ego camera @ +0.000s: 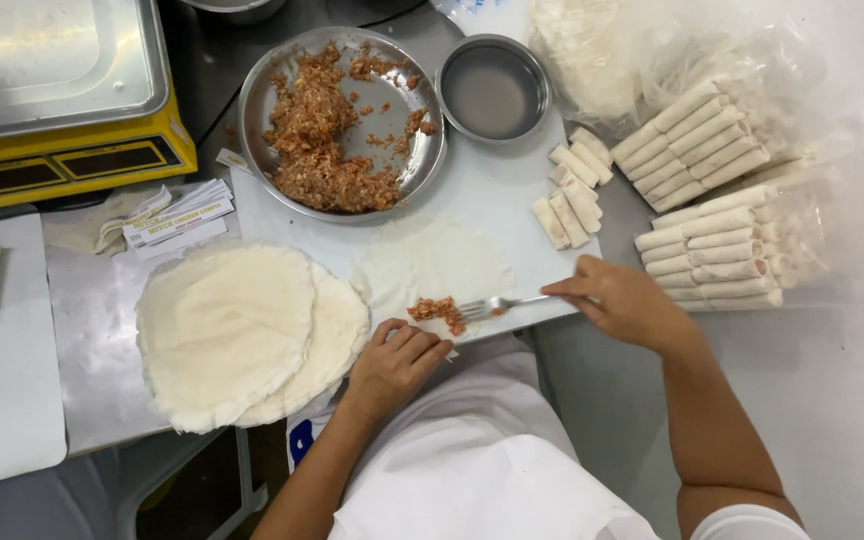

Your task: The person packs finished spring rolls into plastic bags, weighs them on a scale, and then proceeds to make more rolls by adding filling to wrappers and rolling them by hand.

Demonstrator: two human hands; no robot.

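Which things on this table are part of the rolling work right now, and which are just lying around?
In use:
- right hand holding fork
- left hand at single wrapper
- filling lump
- filling bowl
- wrapper stack
- finished rolls

Lying about:
- yellow scale
- paper slips
- small water bowl
- bagged rolls

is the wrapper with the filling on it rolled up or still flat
Flat: the wrapper lies spread on the white board, filling uncovered at its near edge.
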